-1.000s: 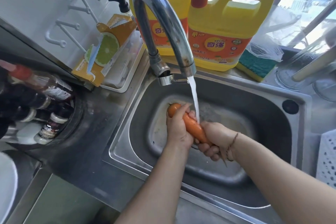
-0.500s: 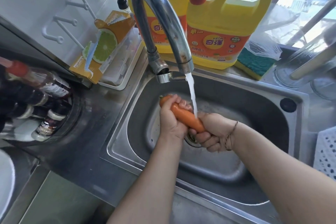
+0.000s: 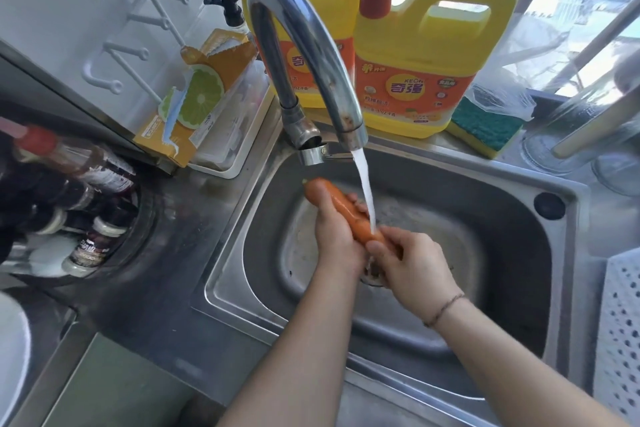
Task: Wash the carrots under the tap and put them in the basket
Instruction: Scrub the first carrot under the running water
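An orange carrot slants over the steel sink, thick end up to the left. My left hand grips its middle from below. My right hand is closed round its thin lower end, which is hidden in the fingers. Water runs from the curved chrome tap and strikes the carrot just above my right hand. A white perforated basket shows at the right edge, its inside out of view.
Two yellow detergent jugs stand behind the sink, with a green sponge and plastic bag to their right. A lemon-print box leans at the back left. Sauce bottles crowd the left counter. Glassware sits at the far right.
The carrot's thick end has pushed out further up and left past my left hand. My right hand has turned over the thin end. Water keeps running.
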`<state>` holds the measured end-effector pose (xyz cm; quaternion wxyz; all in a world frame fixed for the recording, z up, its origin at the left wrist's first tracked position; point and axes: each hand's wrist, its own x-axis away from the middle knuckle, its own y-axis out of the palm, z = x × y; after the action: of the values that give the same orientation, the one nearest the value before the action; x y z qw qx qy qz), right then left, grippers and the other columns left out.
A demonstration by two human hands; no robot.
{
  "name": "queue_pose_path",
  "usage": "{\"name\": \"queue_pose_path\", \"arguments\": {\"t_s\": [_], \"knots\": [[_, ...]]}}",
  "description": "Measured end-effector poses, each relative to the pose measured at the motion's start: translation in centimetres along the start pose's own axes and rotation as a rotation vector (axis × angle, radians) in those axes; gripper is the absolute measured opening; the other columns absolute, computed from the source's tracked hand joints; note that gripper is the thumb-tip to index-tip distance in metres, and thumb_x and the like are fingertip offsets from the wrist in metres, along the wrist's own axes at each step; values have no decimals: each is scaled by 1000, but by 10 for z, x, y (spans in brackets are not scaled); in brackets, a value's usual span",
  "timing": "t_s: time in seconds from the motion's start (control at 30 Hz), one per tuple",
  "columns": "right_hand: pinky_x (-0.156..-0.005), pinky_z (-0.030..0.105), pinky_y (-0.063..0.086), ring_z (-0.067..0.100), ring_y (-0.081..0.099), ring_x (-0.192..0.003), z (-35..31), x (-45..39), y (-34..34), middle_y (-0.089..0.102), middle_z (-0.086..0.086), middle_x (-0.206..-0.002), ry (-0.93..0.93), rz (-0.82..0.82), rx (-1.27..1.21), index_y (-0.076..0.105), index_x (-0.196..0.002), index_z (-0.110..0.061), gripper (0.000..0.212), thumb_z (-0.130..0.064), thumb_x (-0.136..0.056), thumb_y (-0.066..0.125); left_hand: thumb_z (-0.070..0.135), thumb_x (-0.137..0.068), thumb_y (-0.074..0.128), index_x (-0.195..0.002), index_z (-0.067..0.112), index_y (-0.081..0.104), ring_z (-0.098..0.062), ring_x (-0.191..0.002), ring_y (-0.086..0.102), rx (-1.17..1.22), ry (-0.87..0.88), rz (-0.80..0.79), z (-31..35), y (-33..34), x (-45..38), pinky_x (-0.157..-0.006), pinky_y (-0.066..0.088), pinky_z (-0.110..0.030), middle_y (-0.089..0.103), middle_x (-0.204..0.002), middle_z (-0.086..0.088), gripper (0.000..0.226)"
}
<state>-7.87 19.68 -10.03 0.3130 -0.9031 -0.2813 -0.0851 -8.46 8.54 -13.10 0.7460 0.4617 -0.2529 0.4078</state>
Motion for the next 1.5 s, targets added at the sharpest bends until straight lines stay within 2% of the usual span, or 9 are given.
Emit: {"name": "queue_pose_path", "arguments": {"t_s": [0.13, 0.2, 0.3, 0.5, 0.67, 0.93, 1.1, 1.27, 1.5], "knots": [[-79, 39, 46, 38, 61, -98, 0, -3, 9, 65, 13, -107, -51, 78, 337, 58, -131, -19, 36, -22, -96, 52, 32, -108, 37, -100, 11, 43, -15, -58, 65, -113, 95, -22, -27, -5, 15, -63, 54, -28, 64, -59, -1, 23], [-78, 38, 44, 38, 60, -98, 5, -1, 8, 62, 13, -106, -64, 69, 379, 55, -135, -22, 38, -24, -98, 50, 15, -106, 42, -112, 10, 43, -19, -84, 70, -52, 16, -195, -33, -19, 21, -73, 56, -28, 73, -91, -13, 8], [-69, 38, 46, 42, 63, -86, 15, 6, 7, 66, 15, -93, -145, 162, 318, 65, -124, -17, 31, -16, -94, 56, -4, -92, 51, -138, 4, 34, -29, -114, 62, -55, -20, -411, -37, -42, 20, -89, 56, -31, 45, -139, -36, 50], [-61, 36, 55, 35, 69, -71, 22, 20, 18, 74, 12, -82, -199, 192, 197, 68, -124, -11, 44, -25, -85, 54, 16, -107, 36, -120, 3, 40, -20, -71, 70, -331, 142, -213, -38, -32, 28, -67, 59, -32, 56, -96, -26, 18], [-79, 18, 50, 19, 69, -87, 29, 31, 22, 72, -1, -107, -141, 186, 51, 67, -125, -13, 34, -20, -92, 67, 48, -106, 26, -101, 5, 50, -23, -61, 66, -352, 49, -65, -29, -30, 31, -60, 58, -30, 57, -85, -21, 49], [-60, 22, 49, 2, 55, -53, 38, 33, 19, 60, -17, -63, -48, 139, -64, 73, -108, -22, 18, -25, -94, 64, -9, -100, 31, -143, 6, 32, -15, -90, 65, -347, 46, -419, -33, -55, 42, -81, 55, -26, 51, -103, -10, 46], [-85, 39, 58, 13, 65, -79, 38, 33, 31, 75, 10, -100, -45, 194, -88, 66, -128, -14, 37, -19, -92, 67, 11, -107, 37, -124, 7, 47, -17, -82, 63, -406, 153, -263, -41, -48, 40, -81, 55, -31, 57, -92, -6, 20], [-96, 38, 54, 9, 64, -103, 35, 37, 33, 65, -8, -125, -76, 174, -140, 62, -134, -18, 43, -23, -91, 67, 43, -107, 27, -88, 7, 53, -23, -65, 60, -320, 130, -150, -31, -33, 41, -71, 55, -34, 57, -68, -9, 49], [-48, 19, 43, 5, 48, -39, 29, 27, 13, 56, -9, -48, -36, 88, -255, 71, -113, -14, 20, -18, -95, 62, 22, -99, 46, -109, 0, 53, -27, -84, 69, -315, 172, -381, -16, -47, 38, -74, 58, -34, 66, -89, -19, 25]]}}
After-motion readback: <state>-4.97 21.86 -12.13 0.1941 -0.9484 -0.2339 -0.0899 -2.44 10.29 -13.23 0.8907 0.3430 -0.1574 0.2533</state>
